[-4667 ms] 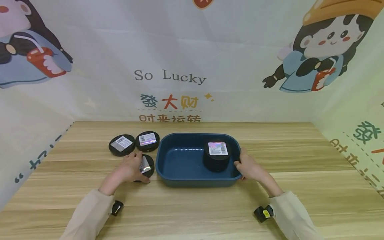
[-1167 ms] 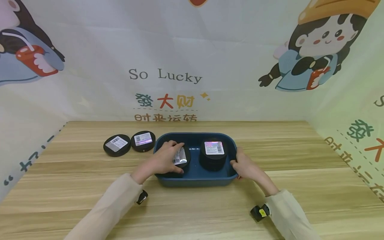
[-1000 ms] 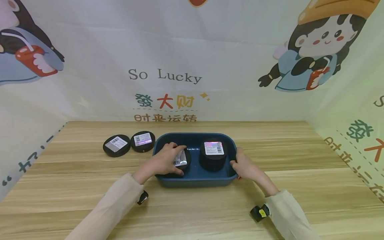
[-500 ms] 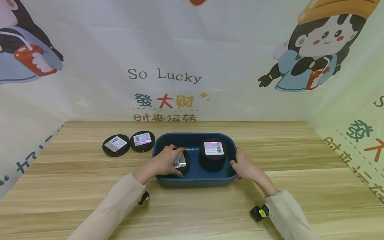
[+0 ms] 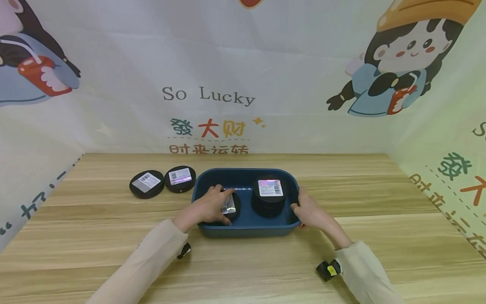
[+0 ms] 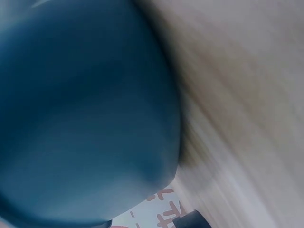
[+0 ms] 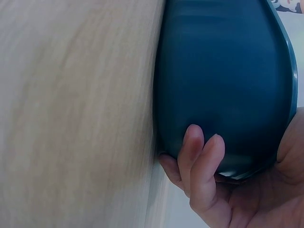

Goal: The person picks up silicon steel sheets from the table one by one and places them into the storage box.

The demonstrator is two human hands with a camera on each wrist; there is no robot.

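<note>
A deep blue oblong tub stands on the table. Inside its left end, my left hand holds a flat round black case, fingers and thumb curled round the edge; its silver label faces up. My right hand grips the tub's right end, thumb over the rim, and in the right wrist view its fingers press the outer wall. A stack of similar black cases, the top one labelled, sits in the tub's right half. The left wrist view shows mostly the tub's wall, with the left hand hidden.
Two more round black cases, one at far left and one beside the tub, lie label up on the wooden table. A printed cloth hangs behind the table and along both sides.
My left hand has carried one black case from the table rightward into the tub, where both have lately settled slightly lower. My right hand keeps its grip on the tub.
</note>
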